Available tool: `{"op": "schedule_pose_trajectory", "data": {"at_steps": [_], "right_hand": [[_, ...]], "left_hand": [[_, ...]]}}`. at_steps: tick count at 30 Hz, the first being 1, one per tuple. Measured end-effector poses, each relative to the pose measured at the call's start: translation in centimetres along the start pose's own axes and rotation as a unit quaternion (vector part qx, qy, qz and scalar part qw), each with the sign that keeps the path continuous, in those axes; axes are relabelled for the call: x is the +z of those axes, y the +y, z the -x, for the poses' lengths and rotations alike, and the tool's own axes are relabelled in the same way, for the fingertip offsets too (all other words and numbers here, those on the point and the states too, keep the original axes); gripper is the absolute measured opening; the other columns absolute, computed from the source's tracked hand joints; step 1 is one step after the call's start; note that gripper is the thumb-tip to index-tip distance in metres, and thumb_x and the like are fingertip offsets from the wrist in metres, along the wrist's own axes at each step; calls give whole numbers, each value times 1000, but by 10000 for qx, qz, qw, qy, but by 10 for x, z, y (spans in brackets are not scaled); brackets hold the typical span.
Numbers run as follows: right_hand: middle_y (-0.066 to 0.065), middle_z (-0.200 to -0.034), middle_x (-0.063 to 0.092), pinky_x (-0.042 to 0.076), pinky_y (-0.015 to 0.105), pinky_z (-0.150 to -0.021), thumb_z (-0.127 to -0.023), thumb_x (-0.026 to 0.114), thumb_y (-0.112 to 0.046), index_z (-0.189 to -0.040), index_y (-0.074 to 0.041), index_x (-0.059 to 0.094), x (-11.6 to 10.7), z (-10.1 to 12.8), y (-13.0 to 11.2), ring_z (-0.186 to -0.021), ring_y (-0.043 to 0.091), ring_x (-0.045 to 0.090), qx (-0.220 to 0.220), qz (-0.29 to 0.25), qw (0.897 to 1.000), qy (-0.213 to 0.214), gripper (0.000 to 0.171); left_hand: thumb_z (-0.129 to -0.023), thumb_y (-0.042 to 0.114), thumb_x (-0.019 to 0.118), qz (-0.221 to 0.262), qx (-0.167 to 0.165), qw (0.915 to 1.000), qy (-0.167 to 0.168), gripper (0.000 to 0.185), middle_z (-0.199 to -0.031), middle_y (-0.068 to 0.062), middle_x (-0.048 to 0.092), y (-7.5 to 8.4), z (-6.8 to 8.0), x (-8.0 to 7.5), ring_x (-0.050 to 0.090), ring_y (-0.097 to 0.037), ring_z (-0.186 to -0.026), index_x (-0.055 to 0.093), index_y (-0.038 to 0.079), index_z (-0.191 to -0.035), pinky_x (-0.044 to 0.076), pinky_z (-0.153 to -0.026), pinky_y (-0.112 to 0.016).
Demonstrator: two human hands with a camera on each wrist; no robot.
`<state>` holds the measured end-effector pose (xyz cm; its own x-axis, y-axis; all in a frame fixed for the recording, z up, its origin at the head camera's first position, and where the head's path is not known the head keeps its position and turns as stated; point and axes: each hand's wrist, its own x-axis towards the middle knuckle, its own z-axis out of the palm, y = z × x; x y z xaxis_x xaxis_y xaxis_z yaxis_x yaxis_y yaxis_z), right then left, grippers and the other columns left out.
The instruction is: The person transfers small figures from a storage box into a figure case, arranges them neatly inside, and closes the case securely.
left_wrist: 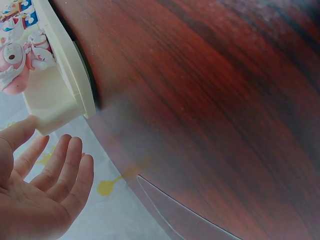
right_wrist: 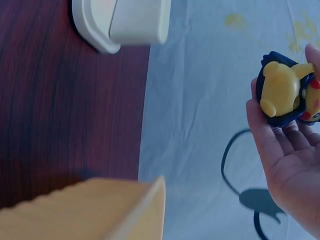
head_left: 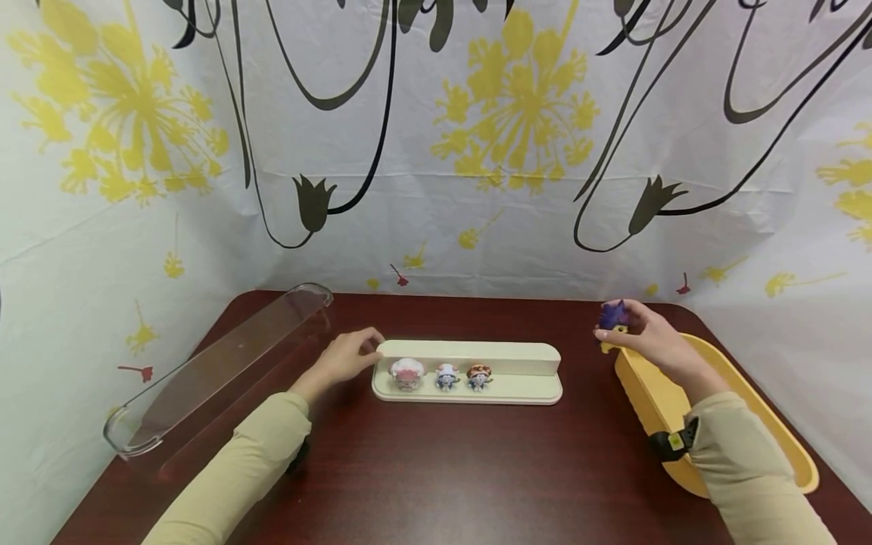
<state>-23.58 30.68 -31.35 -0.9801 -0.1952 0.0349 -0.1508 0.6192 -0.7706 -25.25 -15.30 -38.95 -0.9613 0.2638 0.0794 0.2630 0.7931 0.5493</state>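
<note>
Yellow belly and feet, hidden from the head camera, show in the right wrist view of the small blue-and-yellow toy figure (right_wrist: 287, 95), pinched in the right hand's (head_left: 647, 337) grip above the yellow oblong tray (head_left: 742, 393). The left hand's (head_left: 344, 356) grip, fingers straight, touches the cream plastic stand (head_left: 518, 359) on the dark wooden bench (head_left: 436, 469).

Cream stand (head_left: 518, 357); yellow tray (head_left: 749, 401); purple-yellow figurine (head_left: 613, 322)
</note>
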Motion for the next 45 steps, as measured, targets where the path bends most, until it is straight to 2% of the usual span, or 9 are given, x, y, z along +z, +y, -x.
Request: {"op": "schedule_pose_trajectory", "data": {"at_steps": [4, 8, 11, 17, 21, 29, 36, 39, 45], "right_hand": [[17, -102, 52, 37, 37, -77, -84, 60, -33, -125, -2, 35, 13, -2, -7, -89, 23, 50, -258, 56, 9995, -152, 57], [20, -94, 55, 44, 33, -68, -86, 58, -28, -117, -1, 40, 25, -5, -10, -76, 24, 55, -621, -286, 9971, -341, 44], [22, -91, 56, 46, 31, -64, -87, 56, -26, -112, 0, 41, 33, -7, -12, -73, 26, 55, -764, -515, 9946, -472, 39], [16, -94, 52, 44, 32, -64, -88, 54, -30, -119, -3, 37, 48, -9, -20, -79, 31, 50, -659, -598, 9937, -676, 44], [18, -93, 49, 43, 31, -63, -89, 53, -29, -119, -4, 36, 58, -10, -24, -79, 30, 49, -643, -692, 9924, -791, 43], [18, -101, 50, 43, 35, -67, -93, 44, -29, -120, -3, 35, 75, -9, -29, -93, 34, 46, -567, -1061, 9876, -1010, 39], [14, -100, 53, 42, 36, -74, -89, 54, -28, -115, -5, 40, 88, -11, -22, -92, 28, 50, -731, -667, 9907, -938, 38], [10, -97, 53, 41, 36, -73, -86, 57, -28, -113, -6, 43, 93, -11, -19, -89, 24, 51, -854, -417, 9910, -946, 37], [9, -94, 55, 43, 33, -68, -83, 63, -23, -108, -8, 48, 103, -12, -11, -86, 23, 52, -1165, -416, 9878, -947, 33]], "left_hand": [[-83, 22, 61, -7, -1, 10000, 3, 21, -89, -2, 60, 0, 0, 0, 56, -19, -83, 57, 16, -103, 43, -66, -38], [-83, 22, 61, -4, -1, 10000, 2, 22, -89, -2, 60, 1, 0, 0, 56, -20, -84, 58, 14, -103, 43, -66, -38], [-84, 22, 61, -6, -15, 10000, -1, 22, -89, -2, 60, 1, 0, 0, 56, -20, -84, 58, 14, -104, 43, -66, -38], [-84, 21, 61, 18, -6, 10000, 27, 21, -89, -2, 60, 1, 0, 0, 56, -20, -83, 58, 14, -103, 43, -66, -38], [-83, 21, 61, 40, 16, 10000, 79, 21, -88, -1, 60, 0, 0, 1, 56, -19, -83, 58, 14, -103, 42, -66, -38], [-83, 21, 61, 81, -5, 10000, 57, 21, -87, -1, 60, 0, 0, 2, 56, -19, -83, 59, 14, -103, 42, -66, -38], [-84, 22, 61, 76, -48, 10000, 43, 21, -88, -1, 60, -1, 0, 2, 56, -19, -84, 58, 14, -103, 42, -67, -39], [-83, 21, 61, 84, -33, 9999, 56, 21, -88, -1, 60, 0, 0, 2, 56, -19, -84, 58, 14, -103, 42, -67, -39], [-83, 21, 61, 83, 12, 9999, 67, 20, -88, -1, 60, 0, 0, 1, 56, -19, -84, 58, 15, -102, 42, -66, -39]]}}
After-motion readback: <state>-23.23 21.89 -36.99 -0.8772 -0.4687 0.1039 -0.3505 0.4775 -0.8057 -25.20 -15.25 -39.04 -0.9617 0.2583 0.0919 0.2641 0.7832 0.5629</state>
